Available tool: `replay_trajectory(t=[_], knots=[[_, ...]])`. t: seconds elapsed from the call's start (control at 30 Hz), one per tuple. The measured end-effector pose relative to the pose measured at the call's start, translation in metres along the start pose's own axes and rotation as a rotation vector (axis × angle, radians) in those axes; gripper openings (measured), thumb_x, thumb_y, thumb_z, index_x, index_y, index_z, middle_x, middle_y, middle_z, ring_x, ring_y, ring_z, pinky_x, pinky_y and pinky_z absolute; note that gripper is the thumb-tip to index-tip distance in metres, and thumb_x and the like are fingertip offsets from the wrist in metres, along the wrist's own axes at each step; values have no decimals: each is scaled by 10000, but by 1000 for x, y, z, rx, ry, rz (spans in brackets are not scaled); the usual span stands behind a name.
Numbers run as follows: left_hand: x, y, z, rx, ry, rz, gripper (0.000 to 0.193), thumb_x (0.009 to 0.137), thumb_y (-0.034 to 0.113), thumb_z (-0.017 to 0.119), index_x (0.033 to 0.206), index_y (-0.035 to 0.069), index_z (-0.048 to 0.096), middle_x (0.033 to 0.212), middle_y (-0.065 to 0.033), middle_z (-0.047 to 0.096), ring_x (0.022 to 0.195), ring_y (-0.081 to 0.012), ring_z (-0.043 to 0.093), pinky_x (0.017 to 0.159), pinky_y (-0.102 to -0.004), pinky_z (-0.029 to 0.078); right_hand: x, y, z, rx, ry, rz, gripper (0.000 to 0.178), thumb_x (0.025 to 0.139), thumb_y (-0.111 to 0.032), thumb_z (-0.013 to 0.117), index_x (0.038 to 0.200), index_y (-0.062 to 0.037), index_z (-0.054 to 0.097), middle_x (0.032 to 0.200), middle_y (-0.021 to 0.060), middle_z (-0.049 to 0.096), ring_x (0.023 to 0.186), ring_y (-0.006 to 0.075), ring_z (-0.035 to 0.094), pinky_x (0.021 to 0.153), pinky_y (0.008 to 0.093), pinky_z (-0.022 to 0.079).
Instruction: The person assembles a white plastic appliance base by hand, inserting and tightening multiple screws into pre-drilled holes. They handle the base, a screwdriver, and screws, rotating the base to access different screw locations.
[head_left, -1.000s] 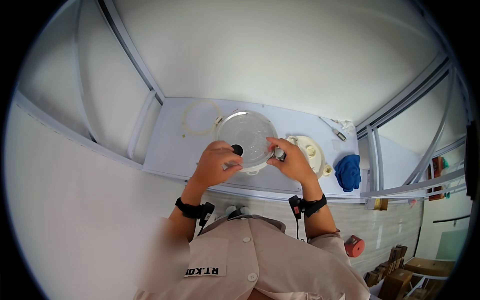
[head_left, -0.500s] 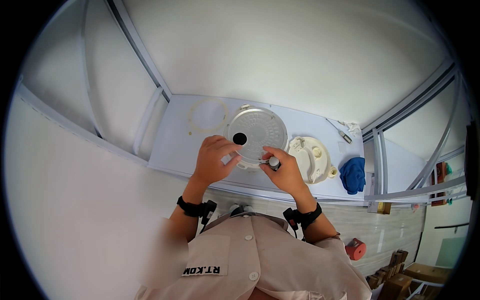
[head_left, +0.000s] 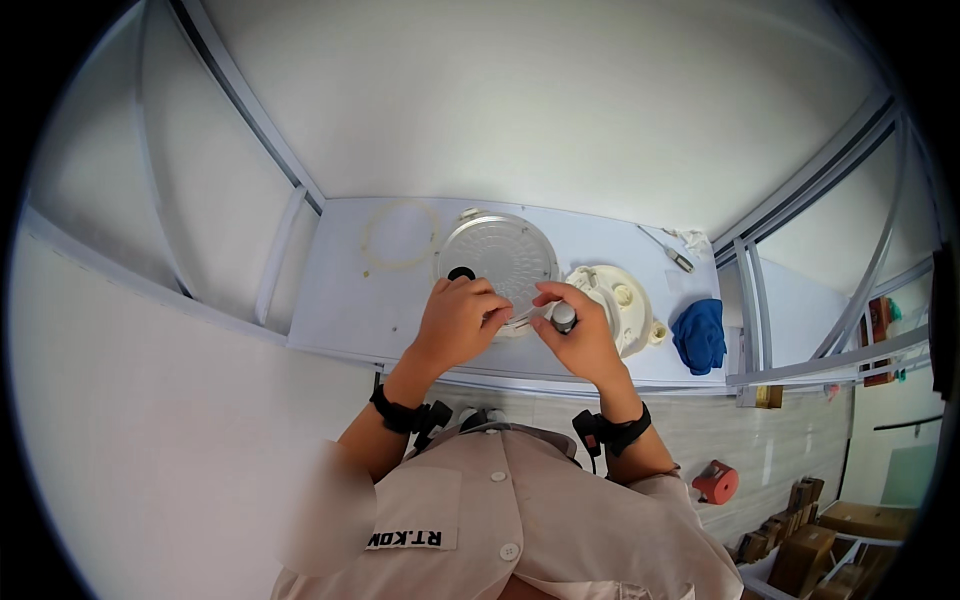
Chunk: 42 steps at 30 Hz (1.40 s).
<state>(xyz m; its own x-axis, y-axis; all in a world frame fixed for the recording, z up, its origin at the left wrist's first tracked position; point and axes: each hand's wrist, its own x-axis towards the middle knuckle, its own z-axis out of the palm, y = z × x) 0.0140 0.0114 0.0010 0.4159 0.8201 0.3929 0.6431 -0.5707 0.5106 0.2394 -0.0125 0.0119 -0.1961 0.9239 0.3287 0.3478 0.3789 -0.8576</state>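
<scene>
Left hand point(head_left: 458, 320): farther over silver lid point(head_left: 505, 252), mid-frame; grip unclear.
Right hand point(head_left: 583, 338): shifted rightward, fingers around grey-capped handle point(head_left: 564, 313).

A plain white panel wall point(head_left: 540, 110) is rising along the far side, softly and evenly lit. Pale frame posts point(head_left: 256, 105) are slanting at left and right of the worktable point(head_left: 345, 310). Greyish, streaked flooring point(head_left: 690, 430) is stretching rightward; brown cardboard boxes point(head_left: 803, 558) are standing at near right.
</scene>
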Motion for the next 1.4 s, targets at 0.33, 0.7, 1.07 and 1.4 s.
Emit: replay_trajectory(t=[0.33, 0.7, 1.07, 1.4], knots=[[21, 2, 7, -45, -100, -50, 72, 905, 150, 738, 911, 77, 737, 896, -73, 718, 819, -306, 659, 772, -416, 508, -2, -31, -33, 347, 241, -190, 270, 852, 28, 642, 1121, 2, 651, 941, 67, 712, 803, 141, 601, 760, 293, 495], [7, 3, 12, -437, 43, -99, 105, 973, 80, 684, 1043, 2, 696, 938, -125, 722, 849, -269, 688, 754, -366, 544, -1, -47, -38, 265, 607, -560, 299, 953, -194, 674, 1125, -2, 523, 747, 135, 686, 684, 196, 624, 712, 354, 524], [-5, 2, 1, -495, 123, -136, 106, 928, 16, 736, 1031, -13, 733, 953, -106, 760, 824, -175, 732, 730, -293, 598, 12, -44, -31, 293, 605, -496, 236, 960, -140, 656, 1090, -4, 514, 793, 136, 690, 716, 206, 647, 726, 358, 545], [-11, -2, 1, -434, 151, -80, 117, 859, 63, 827, 922, 25, 735, 873, -86, 741, 732, -183, 696, 642, -296, 556, 16, -49, -33, 341, 607, -473, 225, 974, -159, 639, 1074, -5, 510, 778, 139, 676, 711, 205, 646, 697, 347, 543]])
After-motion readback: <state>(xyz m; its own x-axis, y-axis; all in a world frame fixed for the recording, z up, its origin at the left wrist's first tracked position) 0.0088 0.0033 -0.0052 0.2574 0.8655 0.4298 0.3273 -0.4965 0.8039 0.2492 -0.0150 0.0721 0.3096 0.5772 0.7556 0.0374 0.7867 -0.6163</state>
